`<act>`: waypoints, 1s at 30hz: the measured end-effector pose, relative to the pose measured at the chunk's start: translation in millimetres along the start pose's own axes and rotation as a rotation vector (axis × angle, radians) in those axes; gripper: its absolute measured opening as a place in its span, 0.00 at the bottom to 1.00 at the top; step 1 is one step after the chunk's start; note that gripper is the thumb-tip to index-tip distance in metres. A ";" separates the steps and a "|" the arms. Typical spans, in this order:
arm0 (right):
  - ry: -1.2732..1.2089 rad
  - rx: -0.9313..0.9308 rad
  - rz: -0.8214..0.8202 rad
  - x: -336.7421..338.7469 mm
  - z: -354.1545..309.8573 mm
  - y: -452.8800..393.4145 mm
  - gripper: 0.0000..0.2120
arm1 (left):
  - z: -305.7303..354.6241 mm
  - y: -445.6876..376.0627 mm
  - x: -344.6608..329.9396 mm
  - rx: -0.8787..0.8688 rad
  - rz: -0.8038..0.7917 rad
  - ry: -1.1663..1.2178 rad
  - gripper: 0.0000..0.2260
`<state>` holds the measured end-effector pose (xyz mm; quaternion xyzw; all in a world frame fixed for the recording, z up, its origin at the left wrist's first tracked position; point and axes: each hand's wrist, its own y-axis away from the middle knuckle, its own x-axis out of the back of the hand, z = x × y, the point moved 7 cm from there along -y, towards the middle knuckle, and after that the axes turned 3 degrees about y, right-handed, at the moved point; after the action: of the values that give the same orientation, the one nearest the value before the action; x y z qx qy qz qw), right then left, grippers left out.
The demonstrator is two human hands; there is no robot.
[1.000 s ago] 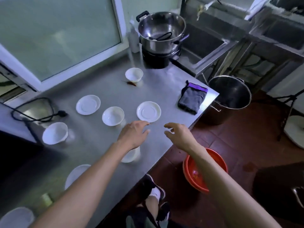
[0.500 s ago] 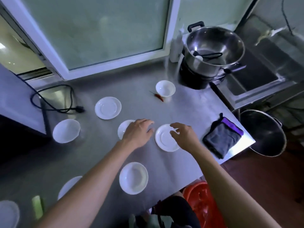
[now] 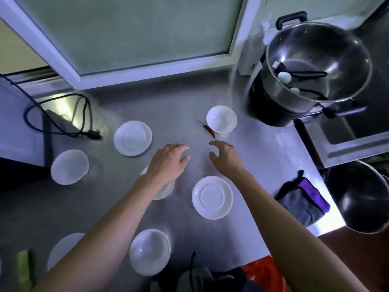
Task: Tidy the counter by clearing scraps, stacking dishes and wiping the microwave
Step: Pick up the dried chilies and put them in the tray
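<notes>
1. Steel counter (image 3: 117, 207): bounded at the back by a window frame (image 3: 147, 68); its right edge runs diagonally past a grey and purple cloth (image 3: 303, 205) that lies just inside that edge.
2. Left hand (image 3: 168, 163): held over the counter middle, fingers loosely spread, nothing gripped; a white dish is partly hidden under its wrist.
3. Right hand (image 3: 226, 158): held beside the left, thumb and fingers apart and curved, nothing pinched. A bare strip of counter is seen between the two hands.
4. Red chilli (image 3: 209, 130): lying just beyond the right fingertips, beside a small white bowl (image 3: 221, 119).
5. Saucers: one (image 3: 132, 138) left of the hands, one (image 3: 212, 197) between the forearms.
6. Bowls: one (image 3: 69, 167) at the left, one (image 3: 149, 251) near the front edge.
7. Steel pot (image 3: 317, 62): at the back right corner.
8. Black cable (image 3: 63, 127): coiled at the back left.
</notes>
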<state>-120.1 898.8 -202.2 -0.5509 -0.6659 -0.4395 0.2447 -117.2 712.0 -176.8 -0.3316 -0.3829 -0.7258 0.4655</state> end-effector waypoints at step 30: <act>0.306 0.234 0.051 -34.7 8.1 -93.4 0.11 | -9.5 -63.5 -23.5 0.149 -0.039 0.034 0.15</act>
<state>-198.0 887.1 -263.8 -0.4619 -0.6535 -0.4313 0.4166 -169.3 731.0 -216.7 -0.2759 -0.4344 -0.7096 0.4812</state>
